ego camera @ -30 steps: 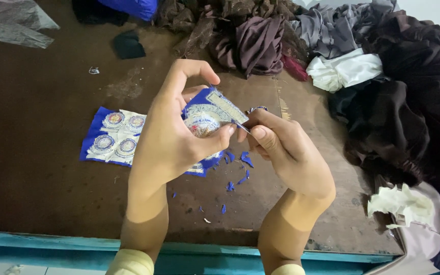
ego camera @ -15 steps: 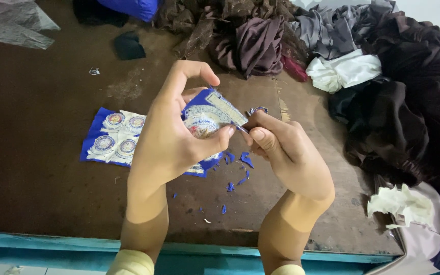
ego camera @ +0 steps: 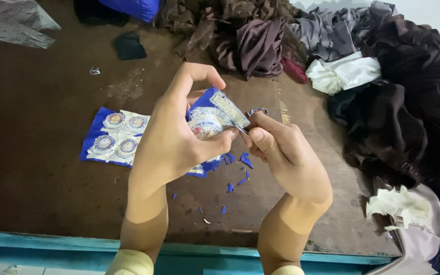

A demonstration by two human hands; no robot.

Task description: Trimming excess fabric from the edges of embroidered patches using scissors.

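Patch (ego camera: 211,118), blue with a white round emblem, is pinched in my left hand (ego camera: 179,137) above the table (ego camera: 36,153); my right hand (ego camera: 281,153) clenches small scissors (ego camera: 254,113) at its edge. Blue trimmings (ego camera: 240,170) lie below, and the emblem sheet (ego camera: 118,140) looks uncut.

The brown bench (ego camera: 36,168) has a turquoise front edge (ego camera: 52,247) running along its near side. A heap of crumpled garments (ego camera: 413,117), mostly black and dark brown, fills the right side, with a white cloth (ego camera: 345,74) and a grey one (ego camera: 332,30) lying among them. Toward the far edge sits a bundled purple-brown fabric (ego camera: 258,46), and a bright blue cloth (ego camera: 131,7) lies at the top. A small black scrap (ego camera: 129,47) lies apart on the bench, with clear plastic sheeting (ego camera: 11,23) in the far left corner. Crumpled white material (ego camera: 398,203) rests at the near right.
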